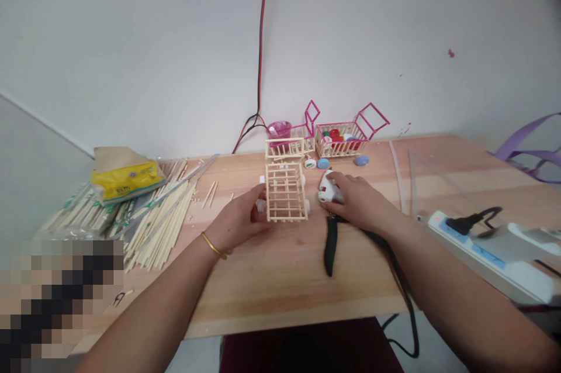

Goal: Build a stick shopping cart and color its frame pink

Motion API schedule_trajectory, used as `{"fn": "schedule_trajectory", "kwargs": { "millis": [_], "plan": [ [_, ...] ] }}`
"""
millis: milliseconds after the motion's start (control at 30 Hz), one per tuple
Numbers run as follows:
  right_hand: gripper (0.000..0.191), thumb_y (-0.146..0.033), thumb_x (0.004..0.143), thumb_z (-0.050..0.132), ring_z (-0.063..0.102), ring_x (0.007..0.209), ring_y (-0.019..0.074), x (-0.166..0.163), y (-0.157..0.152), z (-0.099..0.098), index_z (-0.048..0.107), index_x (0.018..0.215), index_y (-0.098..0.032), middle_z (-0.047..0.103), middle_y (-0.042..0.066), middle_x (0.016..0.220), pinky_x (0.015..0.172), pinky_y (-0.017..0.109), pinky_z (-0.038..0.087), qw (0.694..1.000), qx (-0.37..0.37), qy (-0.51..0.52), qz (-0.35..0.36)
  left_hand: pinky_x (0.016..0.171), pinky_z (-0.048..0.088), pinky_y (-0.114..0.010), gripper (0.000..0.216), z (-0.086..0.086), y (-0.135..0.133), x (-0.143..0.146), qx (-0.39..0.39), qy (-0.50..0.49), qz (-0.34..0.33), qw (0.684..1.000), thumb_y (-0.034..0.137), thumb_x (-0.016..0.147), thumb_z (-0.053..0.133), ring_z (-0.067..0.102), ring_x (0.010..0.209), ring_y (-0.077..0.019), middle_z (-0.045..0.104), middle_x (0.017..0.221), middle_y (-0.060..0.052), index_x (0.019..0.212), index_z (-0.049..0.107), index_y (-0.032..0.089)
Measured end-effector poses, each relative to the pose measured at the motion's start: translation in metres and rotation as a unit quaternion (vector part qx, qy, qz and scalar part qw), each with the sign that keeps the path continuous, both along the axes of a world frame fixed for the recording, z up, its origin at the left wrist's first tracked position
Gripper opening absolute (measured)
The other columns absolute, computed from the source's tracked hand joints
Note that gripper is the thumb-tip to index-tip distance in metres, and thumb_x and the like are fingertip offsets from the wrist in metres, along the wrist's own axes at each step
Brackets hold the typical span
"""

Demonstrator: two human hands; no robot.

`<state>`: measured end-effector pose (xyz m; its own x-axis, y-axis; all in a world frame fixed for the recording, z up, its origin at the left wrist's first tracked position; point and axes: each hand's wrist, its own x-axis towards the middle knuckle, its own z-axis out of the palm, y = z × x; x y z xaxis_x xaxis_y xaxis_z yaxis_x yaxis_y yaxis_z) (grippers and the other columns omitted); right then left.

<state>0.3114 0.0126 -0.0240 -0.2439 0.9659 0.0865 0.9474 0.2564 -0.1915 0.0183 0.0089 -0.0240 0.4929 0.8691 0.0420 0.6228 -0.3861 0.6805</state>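
A small cart built of pale wooden sticks [286, 192], with white round wheels, stands on the wooden table in front of me. My left hand [244, 212] is at its left side, fingers curled around the near left wheel. To the right of the cart, my right hand [356, 200] is closed over a white glue gun [325, 189], whose far side is hidden by the palm. Just below that hand lies a cutting tool with dark green handles [331, 247]; its head is partly covered.
Behind stand two pink-trimmed stick carts, one holding coloured caps [339, 140], and a pink cup [279, 130]. Loose sticks [164, 227] and a yellow tissue pack [129, 180] lie left. A power strip [486, 256] sits right. A black cord [401, 279] hangs over the front edge.
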Motion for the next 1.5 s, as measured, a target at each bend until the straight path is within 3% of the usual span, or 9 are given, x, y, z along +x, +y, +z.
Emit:
{"fn": "schedule_trajectory", "kwargs": {
  "millis": [167, 433, 600, 700, 900, 1067, 1233, 1333, 1500],
  "plan": [
    [0.045, -0.037, 0.081, 0.062, 0.066, 0.089, 0.0313, -0.004, 0.001, 0.004, 0.053, 0.121, -0.017, 0.071, 0.016, 0.106, 0.072, 0.037, 0.049, 0.989, -0.008, 0.142, -0.046, 0.062, 0.043, -0.025, 0.065, 0.000, -0.001, 0.001, 0.000, 0.008, 0.003, 1.000, 0.021, 0.074, 0.069, 0.057, 0.067, -0.0138, 0.066, 0.092, 0.000, 0.134, 0.044, 0.024],
    [0.050, -0.026, 0.075, 0.062, 0.064, 0.082, 0.0217, -0.006, 0.006, 0.009, 0.048, 0.123, -0.022, 0.068, 0.006, 0.100, 0.069, 0.032, 0.050, 0.914, 0.033, 0.395, -0.082, 0.064, 0.042, -0.026, 0.062, 0.003, -0.002, 0.002, -0.008, 0.006, 0.000, 1.000, 0.021, 0.073, 0.069, 0.058, 0.069, -0.0152, 0.065, 0.086, 0.001, 0.131, 0.047, 0.024],
    [0.038, -0.035, 0.079, 0.066, 0.052, 0.057, 0.0134, -0.010, 0.002, 0.010, 0.057, 0.113, -0.021, 0.065, 0.002, 0.080, 0.045, 0.023, 0.039, 0.850, -0.038, 0.519, -0.079, 0.061, 0.041, -0.025, 0.061, 0.003, -0.001, 0.001, -0.007, 0.013, 0.007, 1.000, 0.020, 0.073, 0.069, 0.056, 0.065, -0.0133, 0.066, 0.093, 0.000, 0.129, 0.048, 0.023],
    [0.031, -0.042, 0.081, 0.067, 0.051, 0.054, 0.0112, -0.013, 0.001, 0.012, 0.062, 0.101, -0.019, 0.068, 0.003, 0.080, 0.042, 0.022, 0.036, 0.822, -0.096, 0.558, -0.063, 0.062, 0.041, -0.026, 0.059, 0.003, -0.001, 0.000, -0.002, 0.011, 0.002, 1.000, 0.021, 0.072, 0.070, 0.056, 0.066, -0.0131, 0.066, 0.095, -0.001, 0.127, 0.049, 0.023],
    [0.042, -0.045, 0.080, 0.070, 0.068, 0.077, 0.0192, -0.019, 0.000, 0.013, 0.054, 0.110, -0.021, 0.070, 0.008, 0.096, 0.047, 0.022, 0.044, 0.827, -0.172, 0.531, -0.066, 0.064, 0.042, -0.027, 0.070, 0.003, -0.001, -0.001, 0.001, 0.017, 0.000, 1.000, 0.027, 0.071, 0.076, 0.057, 0.069, -0.0152, 0.065, 0.090, 0.000, 0.133, 0.045, 0.024],
    [0.057, -0.045, 0.075, 0.074, 0.056, 0.055, 0.0117, -0.026, -0.002, 0.007, 0.047, 0.121, -0.023, 0.062, -0.002, 0.075, 0.045, 0.023, 0.045, 0.796, -0.159, 0.581, -0.058, 0.066, 0.043, -0.028, 0.069, 0.003, -0.001, -0.001, -0.003, 0.021, -0.003, 1.000, 0.027, 0.071, 0.076, 0.059, 0.069, -0.0166, 0.064, 0.084, 0.001, 0.132, 0.046, 0.023],
    [0.060, -0.037, 0.076, 0.073, 0.065, 0.081, 0.0167, -0.031, -0.006, 0.003, 0.045, 0.128, -0.028, 0.066, 0.003, 0.102, 0.058, 0.027, 0.053, 0.779, -0.122, 0.615, -0.014, 0.067, 0.044, -0.027, 0.070, 0.003, -0.001, -0.001, -0.003, 0.017, -0.001, 1.000, 0.025, 0.071, 0.074, 0.060, 0.072, -0.0164, 0.067, 0.091, 0.000, 0.134, 0.045, 0.023],
    [0.050, -0.039, 0.079, 0.070, 0.067, 0.086, 0.0197, -0.031, -0.005, 0.003, 0.048, 0.123, -0.024, 0.066, 0.007, 0.109, 0.050, 0.023, 0.048, 0.800, -0.146, 0.583, 0.000, 0.065, 0.045, -0.027, 0.070, 0.002, -0.001, -0.001, -0.009, 0.006, -0.002, 1.000, 0.025, 0.072, 0.073, 0.059, 0.070, -0.0149, 0.068, 0.103, -0.003, 0.135, 0.043, 0.024],
    [0.030, -0.039, 0.079, 0.067, 0.059, 0.058, 0.0119, -0.030, -0.004, 0.008, 0.058, 0.098, -0.018, 0.068, 0.004, 0.084, 0.047, 0.023, 0.042, 0.854, -0.175, 0.491, -0.005, 0.065, 0.045, -0.026, 0.069, 0.000, -0.001, -0.001, -0.007, -0.010, -0.008, 1.000, 0.024, 0.073, 0.072, 0.059, 0.071, -0.0137, 0.067, 0.110, -0.003, 0.136, 0.043, 0.026]
  ]
}}
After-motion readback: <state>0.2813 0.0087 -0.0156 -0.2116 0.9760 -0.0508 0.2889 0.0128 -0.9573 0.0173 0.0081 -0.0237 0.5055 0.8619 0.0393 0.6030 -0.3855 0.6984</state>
